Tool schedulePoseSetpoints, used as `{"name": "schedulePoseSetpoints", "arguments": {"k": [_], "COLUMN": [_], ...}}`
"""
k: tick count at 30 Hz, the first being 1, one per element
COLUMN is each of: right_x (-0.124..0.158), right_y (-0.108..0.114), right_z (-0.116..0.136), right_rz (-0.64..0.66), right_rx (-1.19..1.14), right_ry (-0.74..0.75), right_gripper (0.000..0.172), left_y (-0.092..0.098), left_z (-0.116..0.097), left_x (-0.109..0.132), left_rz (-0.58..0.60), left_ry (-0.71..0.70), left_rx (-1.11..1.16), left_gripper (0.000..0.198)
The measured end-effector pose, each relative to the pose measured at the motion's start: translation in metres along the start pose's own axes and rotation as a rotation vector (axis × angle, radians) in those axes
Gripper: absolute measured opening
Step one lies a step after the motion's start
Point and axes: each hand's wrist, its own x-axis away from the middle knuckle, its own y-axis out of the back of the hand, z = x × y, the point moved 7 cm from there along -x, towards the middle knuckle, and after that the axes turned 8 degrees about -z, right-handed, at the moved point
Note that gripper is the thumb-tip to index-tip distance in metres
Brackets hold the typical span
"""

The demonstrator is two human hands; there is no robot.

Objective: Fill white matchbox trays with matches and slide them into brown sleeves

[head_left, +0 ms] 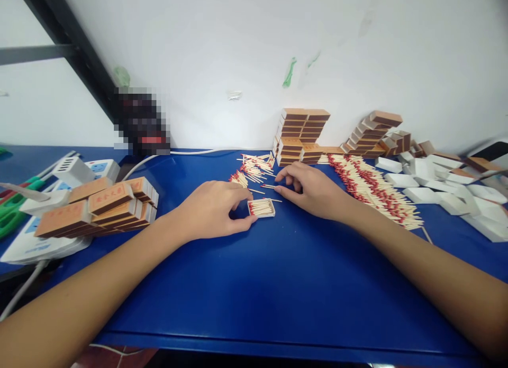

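Observation:
A small white matchbox tray (271, 212) with red-tipped matches (260, 206) in it sits on the blue table. My left hand (216, 209) grips its left end between thumb and fingers. Just beyond the tray, my right hand (304, 188) is closed, with a couple of matches (269, 186) at its thumb and fingertip. A loose match (274, 200) lies by the tray's far right edge. Behind both hands spreads a loose heap of matches (256, 168).
Closed matchboxes (304, 129) stand stacked against the wall, with a leaning stack (367, 135) farther right. A wide bed of matches (373, 190) and white empty trays (428, 174) lie right. At left, orange matchboxes (111, 204) rest near a power strip (47, 246) and green-handled scissors (16, 212).

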Motion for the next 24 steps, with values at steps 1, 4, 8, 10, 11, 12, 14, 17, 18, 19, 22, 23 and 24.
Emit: {"name": "schedulePoseSetpoints", "arguments": {"k": [1, 4, 8, 10, 11, 12, 14, 17, 18, 19, 22, 23, 24], "right_x": [-0.001, -0.003, 0.0, 0.003, 0.005, 0.007, 0.012, 0.019, 0.02, 0.021, 0.017, 0.014, 0.012], "right_y": [-0.001, -0.005, -0.002, 0.004, 0.006, 0.008, 0.009, 0.004, 0.002, -0.001, -0.001, 0.002, 0.004], "right_z": [-0.001, -0.002, 0.002, 0.011, 0.017, 0.024, 0.04, 0.059, 0.063, 0.065, 0.059, 0.052, 0.045], "right_rz": [0.009, 0.054, 0.054, 0.037, 0.04, 0.049, 0.075, 0.113, 0.127, 0.14, 0.101, 0.072, 0.055], "right_rx": [-0.007, -0.023, -0.003, -0.022, -0.034, -0.04, -0.021, 0.039, 0.035, 0.012, -0.086, -0.098, -0.096], "right_ry": [-0.003, -0.024, -0.026, 0.004, 0.028, 0.054, 0.107, 0.165, 0.18, 0.189, 0.153, 0.121, 0.085], "right_gripper": [0.015, 0.016, 0.016, 0.016, 0.016, 0.016, 0.014, 0.013, 0.014, 0.016, 0.019, 0.018, 0.018], "left_y": [0.0, 0.0, 0.0, 0.0, 0.001, 0.0, 0.0, -0.001, -0.001, -0.001, -0.001, 0.0, 0.0], "left_z": [0.0, 0.0, -0.001, -0.001, 0.0, 0.0, -0.001, 0.0, 0.0, 0.0, -0.001, -0.001, -0.001], "left_x": [0.0, 0.0, 0.0, 0.0, 0.0, 0.0, 0.0, 0.0, 0.0, 0.0, 0.0, 0.0, 0.0], "left_rz": [0.001, 0.006, 0.014, 0.008, 0.005, 0.002, 0.001, 0.007, 0.01, 0.012, 0.011, 0.01, 0.008], "left_ry": [0.002, 0.012, 0.009, 0.012, 0.013, 0.012, 0.006, 0.002, 0.003, 0.004, 0.002, 0.002, 0.004], "left_rx": [-0.001, 0.002, -0.001, 0.0, 0.005, 0.01, 0.013, 0.002, -0.001, -0.003, 0.002, 0.002, 0.0], "left_gripper": [0.025, 0.024, 0.024, 0.024, 0.023, 0.023, 0.023, 0.023, 0.023, 0.023, 0.023, 0.023, 0.023]}}
